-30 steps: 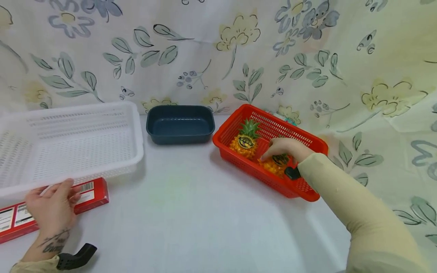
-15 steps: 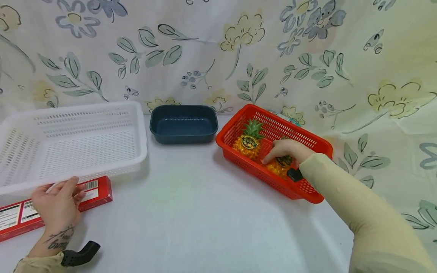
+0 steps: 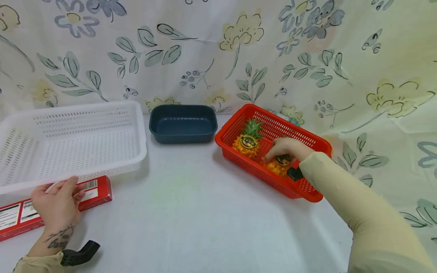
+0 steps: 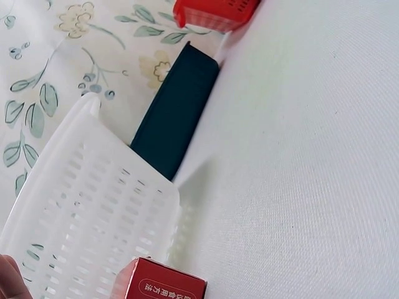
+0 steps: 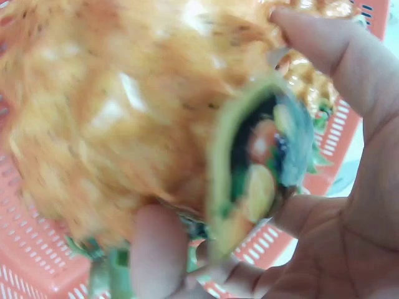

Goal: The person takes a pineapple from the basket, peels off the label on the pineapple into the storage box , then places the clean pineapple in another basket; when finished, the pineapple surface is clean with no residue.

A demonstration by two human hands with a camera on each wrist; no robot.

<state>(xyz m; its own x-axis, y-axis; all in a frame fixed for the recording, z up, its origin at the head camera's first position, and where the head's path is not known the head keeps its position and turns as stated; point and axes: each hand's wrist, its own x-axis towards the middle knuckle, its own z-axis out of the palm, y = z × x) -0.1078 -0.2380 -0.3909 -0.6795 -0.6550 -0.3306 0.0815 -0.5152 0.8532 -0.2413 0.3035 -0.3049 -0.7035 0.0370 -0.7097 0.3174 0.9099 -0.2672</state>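
My right hand (image 3: 286, 148) reaches into the red plastic basket (image 3: 235, 158) and grips a pineapple (image 3: 275, 167) with a dark label. In the right wrist view, thumb and fingers spread around the pineapple's bumpy orange body (image 5: 112, 137). A second pineapple (image 3: 246, 143) with green leaves lies to the left in that basket. At far left, my left hand (image 3: 58, 204) holds the front rim of the white plastic basket (image 3: 145, 140), its fingertips at the edge. Beneath that rim lies a long red box (image 3: 104, 191), partly covered by the hand. A fingertip (image 4: 11, 277) shows at the rim in the left wrist view.
A dark blue rectangular tub (image 3: 183, 138) stands between the two baskets at the back of the white table (image 3: 191, 212). Behind everything hangs a floral cloth (image 3: 205, 49). Some small packaging (image 3: 290, 119) shows behind the red basket.
The head view has shifted slightly. My right hand has moved a little on the pineapple, and its leaves are now hidden behind the hand. The left hand stays at the white rim.
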